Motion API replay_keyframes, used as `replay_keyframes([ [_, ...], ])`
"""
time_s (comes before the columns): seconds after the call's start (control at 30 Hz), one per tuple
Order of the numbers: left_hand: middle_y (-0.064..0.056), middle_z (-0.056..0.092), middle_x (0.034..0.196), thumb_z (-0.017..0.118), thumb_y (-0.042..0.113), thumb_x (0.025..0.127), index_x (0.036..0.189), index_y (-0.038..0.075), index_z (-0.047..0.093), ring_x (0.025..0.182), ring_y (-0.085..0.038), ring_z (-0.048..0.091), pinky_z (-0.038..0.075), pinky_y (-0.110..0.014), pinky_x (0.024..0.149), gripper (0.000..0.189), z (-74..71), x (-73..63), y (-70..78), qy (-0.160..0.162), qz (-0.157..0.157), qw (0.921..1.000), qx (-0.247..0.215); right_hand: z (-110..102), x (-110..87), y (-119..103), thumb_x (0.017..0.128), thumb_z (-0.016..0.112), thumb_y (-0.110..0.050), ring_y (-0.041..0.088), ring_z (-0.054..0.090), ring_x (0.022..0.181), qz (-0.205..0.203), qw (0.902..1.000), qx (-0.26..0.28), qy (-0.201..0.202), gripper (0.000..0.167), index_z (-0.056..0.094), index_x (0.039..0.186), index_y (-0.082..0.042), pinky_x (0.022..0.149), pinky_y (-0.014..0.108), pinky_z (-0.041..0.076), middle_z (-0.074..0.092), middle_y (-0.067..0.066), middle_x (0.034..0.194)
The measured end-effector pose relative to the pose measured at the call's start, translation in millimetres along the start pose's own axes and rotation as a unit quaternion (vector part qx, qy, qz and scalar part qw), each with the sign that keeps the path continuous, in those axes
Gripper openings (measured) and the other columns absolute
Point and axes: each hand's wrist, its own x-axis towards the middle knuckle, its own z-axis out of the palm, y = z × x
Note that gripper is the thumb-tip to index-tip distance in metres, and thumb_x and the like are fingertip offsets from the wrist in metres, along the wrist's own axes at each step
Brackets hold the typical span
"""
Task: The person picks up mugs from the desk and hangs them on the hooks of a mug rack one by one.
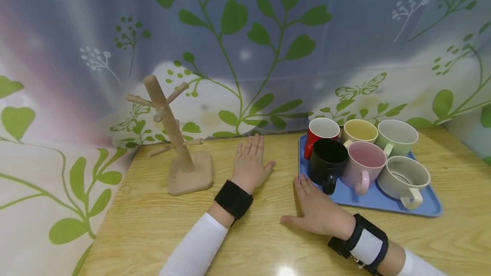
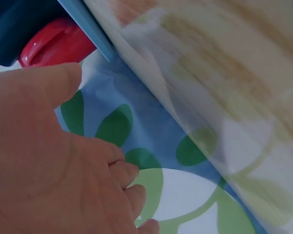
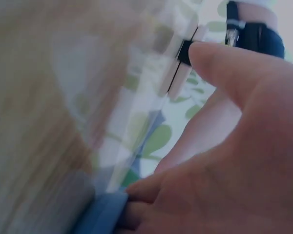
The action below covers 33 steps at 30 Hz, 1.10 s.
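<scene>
From the head cam we've got both hands palm-down on the wood-grain table [image 1: 264, 229], fingers stretched out. The left hand [image 1: 247, 165] lies between a wooden mug tree [image 1: 174, 133] and a blue tray [image 1: 383, 203]; the right hand [image 1: 320, 210] has its fingertips at the tray's near left corner, by the black mug [image 1: 327, 161]. Six mugs sit on that tray, the others being red [image 1: 318, 133], yellow, light green, pink and greyish-beige.

Left wrist cam: we get the palm side and spread thumb, which the head cam hides, plus the red mug up past the thumb.

Right wrist cam: pretty blurry, but we see fingers right against the tray's edge, and a black wrist strap [image 3: 259, 39] beyond the thumb. We can't make out any mug clearly here.
</scene>
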Motion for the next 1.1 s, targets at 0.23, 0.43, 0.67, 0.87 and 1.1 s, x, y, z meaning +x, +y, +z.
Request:
replay_keyframes([
  [0.23, -0.006, 0.01, 0.166, 0.042, 0.059, 0.098, 0.158, 0.01, 0.01, 0.155, -0.025, 0.013, 0.011, -0.046, 0.127, 0.083, -0.8, -1.2, 4.1, -0.018, 0.004, 0.9998, 0.009, 2.1, -8.1, -15.9, 0.086, 0.065, -0.055, 0.048, 0.029, 0.145, -0.002, 0.999, -0.041, 0.018, 0.097, 0.031, 0.146, 0.014, 0.116, 0.058, 0.031, 0.028, 0.034, 0.154],
  [0.43, -0.005, 0.014, 0.166, 0.04, 0.064, 0.096, 0.158, 0.012, 0.014, 0.154, -0.022, 0.016, 0.015, -0.046, 0.127, 0.085, 8.4, -11.2, 21.0, -0.02, 0.059, 0.9977, 0.03, -15.1, -22.5, -21.9, 0.089, 0.065, -0.048, 0.041, 0.035, 0.145, -0.037, 0.9909, -0.093, 0.089, 0.085, 0.035, 0.148, 0.005, 0.114, 0.055, 0.037, 0.032, 0.023, 0.157],
  [0.67, -0.003, 0.012, 0.166, 0.044, 0.073, 0.089, 0.158, 0.016, 0.014, 0.155, -0.02, 0.013, 0.017, -0.045, 0.127, 0.094, 9.5, -32.3, 50.2, -0.106, 0.149, 0.9832, -0.01, -89.5, -36.8, 12.0, 0.087, 0.069, -0.046, 0.044, 0.02, 0.149, -0.018, 0.9758, -0.093, 0.197, 0.098, 0.014, 0.156, -0.002, 0.115, 0.062, 0.028, 0.013, 0.02, 0.164],
  [0.87, 0.0, 0.012, 0.166, 0.046, 0.068, 0.091, 0.157, 0.018, 0.018, 0.155, -0.017, 0.014, 0.019, -0.041, 0.127, 0.087, 14.0, -39.3, 62.4, -0.135, 0.158, 0.9783, -0.001, -120.8, -34.6, 93.3, 0.083, 0.067, -0.058, 0.058, 0.003, 0.144, 0.099, 0.9888, -0.059, 0.095, 0.121, -0.002, 0.15, 0.014, 0.112, 0.071, 0.018, -0.004, 0.038, 0.157],
  [1.1, 0.001, 0.01, 0.166, 0.045, 0.066, 0.093, 0.157, 0.018, 0.019, 0.155, -0.015, 0.014, 0.019, -0.039, 0.127, 0.084, 11.5, -43.9, 66.3, -0.16, 0.142, 0.9769, -0.008, -139.3, -56.5, 159.2, 0.091, 0.057, -0.057, 0.064, -0.006, 0.138, 0.144, 0.9872, -0.033, 0.059, 0.116, -0.007, 0.143, 0.024, 0.111, 0.075, 0.01, -0.01, 0.049, 0.146],
])
